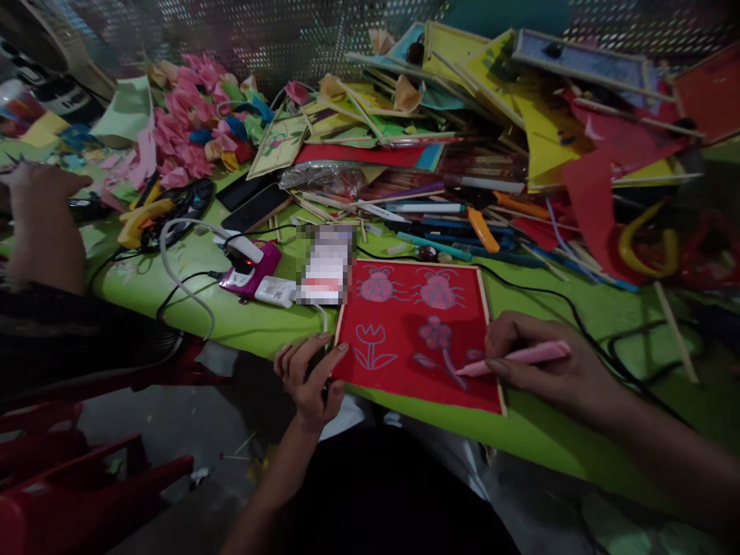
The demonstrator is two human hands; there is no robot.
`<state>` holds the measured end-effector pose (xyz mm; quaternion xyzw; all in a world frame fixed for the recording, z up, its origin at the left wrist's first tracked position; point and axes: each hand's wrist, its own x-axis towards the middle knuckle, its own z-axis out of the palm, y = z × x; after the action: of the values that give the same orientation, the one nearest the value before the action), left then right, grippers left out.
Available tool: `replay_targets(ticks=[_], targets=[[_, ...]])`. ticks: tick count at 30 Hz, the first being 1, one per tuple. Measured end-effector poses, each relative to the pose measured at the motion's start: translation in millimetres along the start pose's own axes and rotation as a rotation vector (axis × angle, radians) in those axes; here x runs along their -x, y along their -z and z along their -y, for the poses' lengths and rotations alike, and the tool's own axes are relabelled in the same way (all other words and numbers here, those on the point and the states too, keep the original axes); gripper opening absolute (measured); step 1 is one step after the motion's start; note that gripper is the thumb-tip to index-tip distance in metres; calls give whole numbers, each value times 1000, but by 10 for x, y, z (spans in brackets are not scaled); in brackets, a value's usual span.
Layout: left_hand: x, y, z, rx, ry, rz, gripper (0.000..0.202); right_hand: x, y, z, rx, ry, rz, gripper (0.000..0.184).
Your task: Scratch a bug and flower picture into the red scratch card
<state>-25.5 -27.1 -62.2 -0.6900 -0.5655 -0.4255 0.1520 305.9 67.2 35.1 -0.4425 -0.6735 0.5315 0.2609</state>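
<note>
A red card (398, 378) framed with thin wooden strips lies at the table's front edge. Drawn on it are two pink-filled bugs along the top, an outlined tulip at lower left and a pink-filled flower at lower right. My right hand (537, 370) grips a pink marker pen (529, 356), its tip at the lower-right flower's stem. At the card's lower left corner, my left hand (312, 378) holds the edge with bent fingers.
A phone (327, 266) and a purple power strip (254, 270) with plugs and cables lie left of the card. Behind are pens, sticks, framed cards (578, 58) and pink paper flowers (190, 116). Another person's hand (40, 185) is at far left, near a yellow glue gun (142, 223).
</note>
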Motion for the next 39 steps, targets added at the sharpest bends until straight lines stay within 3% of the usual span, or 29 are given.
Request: replay_targets(ticks=[13, 19, 25, 39], targets=[[-13, 1, 3, 7, -5, 1, 48, 32, 48, -33, -32, 1, 79, 39], [-5, 4, 4, 12, -2, 1, 48, 40, -19, 71, -95, -68, -15, 42], [0, 2, 14, 9, -3, 3, 46, 45, -19, 94, -128, -88, 18, 44], [-7, 0, 8, 2, -10, 1, 46, 30, 32, 28, -43, -17, 57, 38]])
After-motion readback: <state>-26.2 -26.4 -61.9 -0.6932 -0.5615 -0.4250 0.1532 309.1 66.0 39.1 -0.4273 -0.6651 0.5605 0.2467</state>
